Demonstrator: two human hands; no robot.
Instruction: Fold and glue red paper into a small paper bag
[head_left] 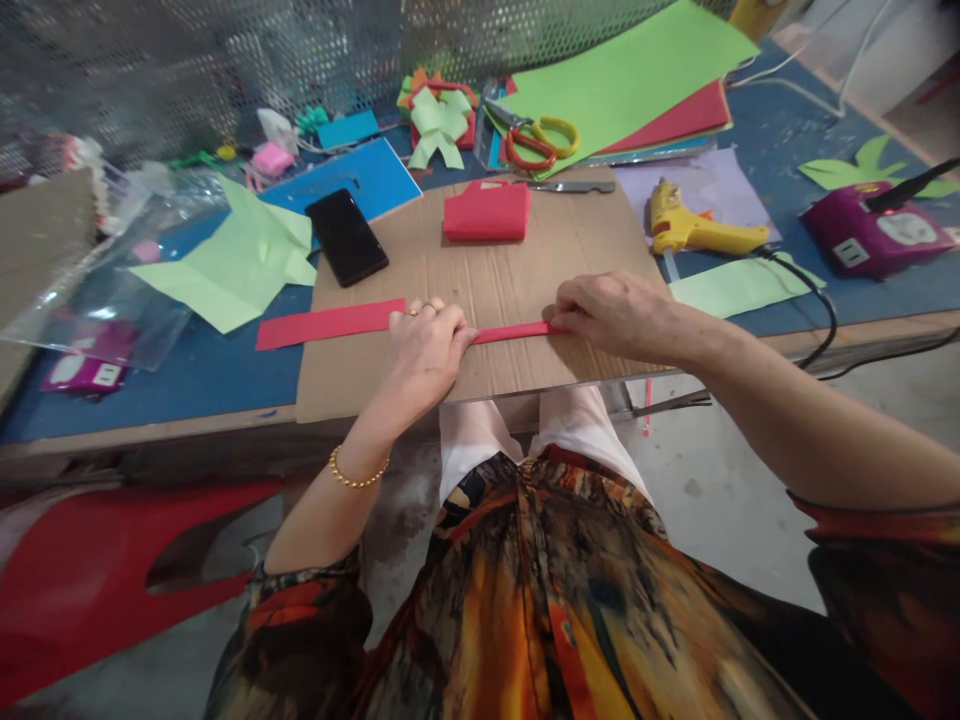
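Observation:
A narrow red paper strip (514, 332), apparently folded lengthwise, stretches between my two hands over a cardboard sheet (352, 385). My left hand (426, 350) is closed on the strip's left part, fingers pressed down. At the other end, my right hand (611, 315) pinches the strip between thumb and fingers. A wider flat red strip (330, 325) reaches out to the left from under my left hand; whether it joins the narrow part is hidden. Beyond my hands, a folded red paper piece (486, 212) rests on the cardboard.
Left of the cardboard's back are a black phone (347, 237) and light green paper (232, 260). Behind lie a craft knife (574, 187), scissors (536, 140) and green sheets (637, 75). A yellow glue gun (697, 225), its cord and a purple power box (874, 228) stand right.

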